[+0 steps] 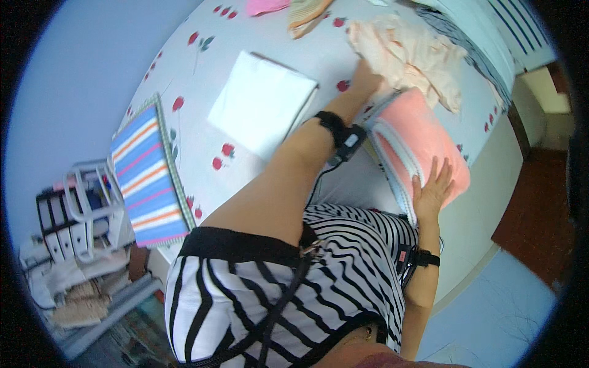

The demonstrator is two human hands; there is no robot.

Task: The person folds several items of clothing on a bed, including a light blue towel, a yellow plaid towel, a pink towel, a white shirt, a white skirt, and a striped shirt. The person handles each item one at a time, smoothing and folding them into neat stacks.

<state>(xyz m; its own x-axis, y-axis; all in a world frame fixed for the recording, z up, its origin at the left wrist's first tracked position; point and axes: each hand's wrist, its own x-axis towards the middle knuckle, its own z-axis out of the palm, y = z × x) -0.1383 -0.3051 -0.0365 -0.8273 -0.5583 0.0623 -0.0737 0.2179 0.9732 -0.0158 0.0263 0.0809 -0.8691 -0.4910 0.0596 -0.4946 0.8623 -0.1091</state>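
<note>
My right hand (pixel 432 188) lies with spread fingers on a folded pink fleece cloth (pixel 423 133) with pale blue-white edging, close to my lap. My left hand (pixel 368 80) reaches across to the lower left edge of a crumpled pale peach garment (pixel 409 55). Its fingers are partly hidden and blurred there, so whether they grip the fabric cannot be told. The pink cloth's upper corner lies just beside this hand. A folded white cloth (pixel 264 101) with a dark edge lies on the bed to the left of my left hand.
The strawberry-print bedsheet (pixel 221 188) spreads beneath these things. At its left edge lies a striped cloth (pixel 147 170) with checked trim. Pink fabric (pixel 267 6) and a tan-yellow striped cloth (pixel 306 16) lie at the top. A cluttered shelf (pixel 110 317) stands lower left.
</note>
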